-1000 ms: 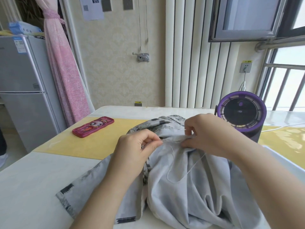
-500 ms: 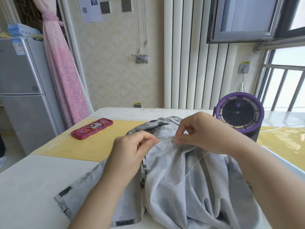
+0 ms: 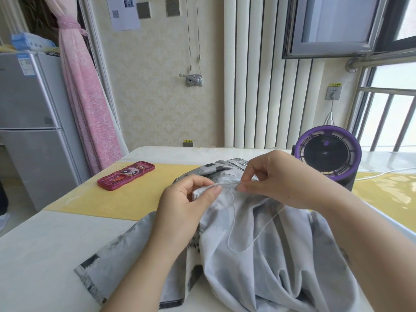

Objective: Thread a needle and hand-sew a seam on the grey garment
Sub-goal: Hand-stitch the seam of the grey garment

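Head camera, looking down on a pale counter [image 3: 33,255]. The grey garment [image 3: 258,262] lies heaped from the middle of the counter to its near edge. One patterned hem is spread flat toward the near left, and the paler inner side is bunched in folds toward the near right.

The left hand [image 3: 186,208] comes in from the near edge. Its thumb and forefinger are curled and pinch a raised fold of the garment at the top of the heap. The right hand [image 3: 279,179] reaches in from the near right and meets the same fold just beside the left fingertips. Its fingers are curled, and thumb and forefinger pinch a fine needle [image 3: 245,164], of which only a thin glint shows past the fingertips, pointing toward the far edge.

A pale thread [image 3: 238,251] drops from the pinched fold, hangs in a loose loop over the cloth and rises again under the right hand.

A yellow mat [image 3: 135,201] runs across the counter beyond the garment. On it, toward the far left corner, lies a red phone case [image 3: 126,175], well apart from the hands. A purple fan [image 3: 327,155] stands near the far right, just behind the right hand, and a white cable [image 3: 382,174] trails beside it toward the right edge.

Beyond the counter's left edge stand a silver fridge [image 3: 27,122] and a pink curtain [image 3: 87,104].
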{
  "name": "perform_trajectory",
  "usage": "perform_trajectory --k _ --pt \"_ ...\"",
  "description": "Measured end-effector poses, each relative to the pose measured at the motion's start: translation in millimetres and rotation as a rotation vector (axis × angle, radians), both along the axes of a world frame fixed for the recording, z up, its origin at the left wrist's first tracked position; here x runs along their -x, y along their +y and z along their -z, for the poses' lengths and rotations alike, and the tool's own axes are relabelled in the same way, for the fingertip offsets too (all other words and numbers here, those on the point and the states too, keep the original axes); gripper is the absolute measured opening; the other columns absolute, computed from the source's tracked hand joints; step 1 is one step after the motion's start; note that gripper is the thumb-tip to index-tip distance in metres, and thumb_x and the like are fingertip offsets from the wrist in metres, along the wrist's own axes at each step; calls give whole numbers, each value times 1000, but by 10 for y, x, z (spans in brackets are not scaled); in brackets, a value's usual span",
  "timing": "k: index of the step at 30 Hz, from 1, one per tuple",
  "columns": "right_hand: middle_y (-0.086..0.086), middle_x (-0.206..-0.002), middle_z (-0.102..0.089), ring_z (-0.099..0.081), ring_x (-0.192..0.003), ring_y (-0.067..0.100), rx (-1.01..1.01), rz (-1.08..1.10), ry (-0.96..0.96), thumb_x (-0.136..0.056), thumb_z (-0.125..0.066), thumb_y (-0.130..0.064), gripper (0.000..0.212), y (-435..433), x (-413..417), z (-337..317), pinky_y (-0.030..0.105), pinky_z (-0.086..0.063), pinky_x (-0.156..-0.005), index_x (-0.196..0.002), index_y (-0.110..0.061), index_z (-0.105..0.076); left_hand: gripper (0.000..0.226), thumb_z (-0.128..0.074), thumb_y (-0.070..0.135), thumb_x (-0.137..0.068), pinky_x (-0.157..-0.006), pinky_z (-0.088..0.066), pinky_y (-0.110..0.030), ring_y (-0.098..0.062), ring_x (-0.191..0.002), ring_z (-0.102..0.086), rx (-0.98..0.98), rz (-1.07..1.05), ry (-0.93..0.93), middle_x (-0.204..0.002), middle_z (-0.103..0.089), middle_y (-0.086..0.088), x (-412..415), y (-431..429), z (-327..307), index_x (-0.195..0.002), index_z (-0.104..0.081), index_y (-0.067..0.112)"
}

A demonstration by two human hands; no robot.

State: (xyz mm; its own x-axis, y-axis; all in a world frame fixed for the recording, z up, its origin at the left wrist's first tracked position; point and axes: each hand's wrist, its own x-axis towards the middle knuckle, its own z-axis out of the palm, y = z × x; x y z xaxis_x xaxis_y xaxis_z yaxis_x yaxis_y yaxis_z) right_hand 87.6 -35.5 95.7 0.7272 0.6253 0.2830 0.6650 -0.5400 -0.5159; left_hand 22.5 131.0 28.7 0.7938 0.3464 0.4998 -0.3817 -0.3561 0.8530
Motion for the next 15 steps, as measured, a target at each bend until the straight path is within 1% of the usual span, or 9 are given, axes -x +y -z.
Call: perform_trajectory --k 2,4,5,7,8,10,11,13,15 --pt "-6 -48 -32 -34 -39 6 2 0 10 -82 -71 -24 14 7 10 -2 13 -29 -41 -75 -12 -69 10 -70 14 -80 -53 -37 -8 2 -51 -47 36 3 17 -58 -60 17 -11 2 17 -75 -65 21" --pt "-6 -47 -32 -34 -38 6 3 3 19 -82 -71 -25 14 15 19 -1 13 -28 -40 -74 -14 -68 8 -71 18 -79 -53 -39 -10 -4 -55 -47 78 5 33 -58 -60 14 -23 15 33 -75 -66 22" --pt "-6 -47 -32 -34 -38 6 5 3 20 -82 -71 -25 14 18 21 -1 14 -28 -40 -73 -15 -68 7 -73 21 -77 -55 -40 -11 -6 -58 -48 111 16 38 -60 -61 13 -25 22 37 -75 -67 22" --pt "-6 -46 -31 -34 -38 7 6 1 16 -83 -71 -25 14 18 20 2 14 -28 -40 -73 -16 -67 12 -73 25 -69 -59 -43 -11 -5 -61 -54 196 56 36 -63 -64 11 -24 18 34 -75 -65 19" --pt "-6 -46 -31 -34 -38 7 4 -1 18 -83 -71 -25 14 18 18 3 14 -28 -40 -73 -16 -67 14 -72 23 -68 -59 -44 -10 -3 -60 -56 245 78 35 -62 -64 11 -27 11 28 -75 -63 16" --pt "-8 -42 -32 -33 -38 7 -1 -5 25 -83 -70 -25 14 15 13 1 14 -28 -40 -73 -15 -68 13 -71 10 -71 -57 -43 -8 2 -56 -56 325 122 29 -57 -63 12 -29 -2 7 -74 -58 12" --pt "-8 -40 -32 -33 -38 6 -2 -5 29 -83 -70 -25 14 11 11 1 14 -28 -40 -73 -15 -68 15 -70 7 -71 -56 -43 -8 3 -55 -56 342 139 27 -56 -62 12 -25 -5 -3 -74 -57 12" --pt "-9 -38 -33 -34 -38 6 0 -6 32 -82 -71 -25 14 7 5 -1 13 -29 -40 -74 -15 -68 17 -72 11 -66 -57 -44 -8 1 -57 -56 318 149 27 -58 -62 11 -24 19 -8 -75 -57 13" --pt "-10 -38 -34 -35 -38 6 1 -10 28 -82 -71 -25 14 5 0 -3 13 -29 -40 -75 -14 -68 17 -73 13 -65 -61 -45 -9 -1 -62 -60 266 153 36 -64 -67 8 -17 50 -19 -77 -62 14"
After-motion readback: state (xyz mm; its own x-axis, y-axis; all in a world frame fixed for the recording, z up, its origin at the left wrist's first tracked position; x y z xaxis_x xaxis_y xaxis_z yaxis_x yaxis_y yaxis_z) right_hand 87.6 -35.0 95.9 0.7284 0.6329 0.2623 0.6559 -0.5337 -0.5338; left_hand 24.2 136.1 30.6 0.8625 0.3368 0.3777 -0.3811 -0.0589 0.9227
